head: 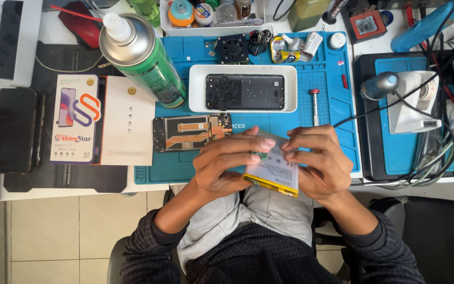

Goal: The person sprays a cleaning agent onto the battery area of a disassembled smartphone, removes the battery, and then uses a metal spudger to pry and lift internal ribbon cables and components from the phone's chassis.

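Note:
Both my hands hold a flat white phone battery [274, 171] with a yellow edge, above my lap at the front edge of the blue work mat [337, 110]. My left hand [227, 163] grips its left side, thumb on top. My right hand [319, 163] grips the right side, fingertips meeting near the battery's top edge. Just beyond my left hand an opened phone [190, 132] lies on the mat, its orange flex cables showing. Behind that, a black phone frame [245, 92] rests in a white tray [198, 89].
A green spray can [143, 60] stands left of the tray. A screwdriver [315, 105] lies right of it. A screen box [74, 118] and white card [128, 121] sit at left, beside a dark phone [14, 130]. Cables and a white tool stand [411, 102] crowd the right.

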